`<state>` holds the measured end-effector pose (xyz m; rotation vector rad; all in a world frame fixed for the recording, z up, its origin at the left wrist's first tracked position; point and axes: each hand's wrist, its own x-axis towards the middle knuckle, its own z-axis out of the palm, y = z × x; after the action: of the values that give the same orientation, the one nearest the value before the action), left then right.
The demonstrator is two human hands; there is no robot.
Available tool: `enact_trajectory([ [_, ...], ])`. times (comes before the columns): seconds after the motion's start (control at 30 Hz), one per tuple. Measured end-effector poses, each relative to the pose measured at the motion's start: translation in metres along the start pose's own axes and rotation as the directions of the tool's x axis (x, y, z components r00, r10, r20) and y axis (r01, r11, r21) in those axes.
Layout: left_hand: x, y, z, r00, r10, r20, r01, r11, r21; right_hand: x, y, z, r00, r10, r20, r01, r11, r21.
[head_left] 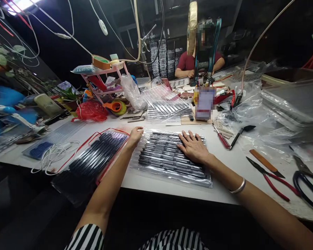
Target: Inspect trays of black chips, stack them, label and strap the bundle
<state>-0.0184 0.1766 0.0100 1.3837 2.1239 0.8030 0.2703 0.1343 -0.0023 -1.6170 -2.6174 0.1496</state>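
In front of me on the white table lies a clear plastic tray (172,179) filled with rows of thin black toothed strips (161,149). My left hand (135,136) is closed at the tray's far left corner, its fingertips pinching the plastic edge. Flat across the strips on the right side rests my right hand (194,147), fingers spread. To the left, a red-edged clear bag (101,180) holds a stack of long black strips (94,156); my left forearm passes over its right side.
Scissors (306,177), red-handled pliers (270,177) and a red screwdriver (221,137) lie at right. Clear trays (167,100) are stacked behind. A white cable coil (57,158) and a blurred blue fan (10,111) stand left. Across the table sits a co-worker (182,66).
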Motion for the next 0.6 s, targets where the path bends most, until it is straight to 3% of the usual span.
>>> enact_trajectory([
  [0.13, 0.008, 0.000, -0.008, 0.996, -0.043, 0.076, 0.045, 0.999, -0.021, -0.001, 0.000, -0.001, 1.000, 0.005, 0.008, -0.005, 1.000, 0.008],
  [0.23, 0.009, 0.002, -0.009, 0.996, -0.018, 0.088, 0.016, 1.000, 0.020, -0.001, 0.000, -0.001, 1.000, 0.001, 0.005, -0.001, 1.000, 0.012],
  [0.6, -0.010, -0.009, 0.020, 0.977, 0.215, -0.019, -0.190, 0.898, 0.397, 0.002, 0.003, 0.003, 1.000, -0.003, 0.003, 0.003, 1.000, -0.005],
])
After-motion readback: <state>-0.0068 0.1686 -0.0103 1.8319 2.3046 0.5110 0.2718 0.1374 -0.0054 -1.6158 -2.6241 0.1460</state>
